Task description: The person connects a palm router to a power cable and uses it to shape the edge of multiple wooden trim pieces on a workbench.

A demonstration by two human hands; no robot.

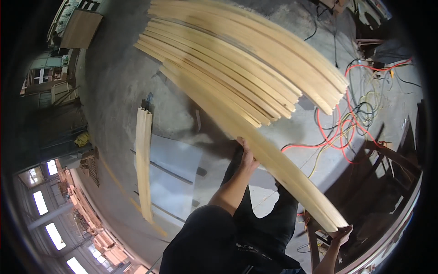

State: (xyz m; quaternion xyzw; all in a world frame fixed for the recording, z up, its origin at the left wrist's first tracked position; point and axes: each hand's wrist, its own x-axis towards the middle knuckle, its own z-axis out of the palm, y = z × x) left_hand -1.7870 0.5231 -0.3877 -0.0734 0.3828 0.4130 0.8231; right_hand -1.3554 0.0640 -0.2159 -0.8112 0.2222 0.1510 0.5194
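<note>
A long, pale wooden plank (285, 166) slants across the front of my body, from the stacked boards at upper left down to the lower right. My left hand (247, 156) grips its near edge around the middle, thumb up along the side. At the lower-right end, my right hand (342, 235) is closed around the plank's end, its fingers partly hidden. The far end of the plank lies close beside the row of wooden boards (219, 75); whether it touches them I cannot tell.
A second group of boards (273, 45) lies beyond that row. To the left, a narrow bundle of strips (144, 160) rests across dark bars (171, 173) over a pale sheet (175, 157). Red and yellow hoses (342, 146) tangle on the right floor, near a dark metal frame (392, 157).
</note>
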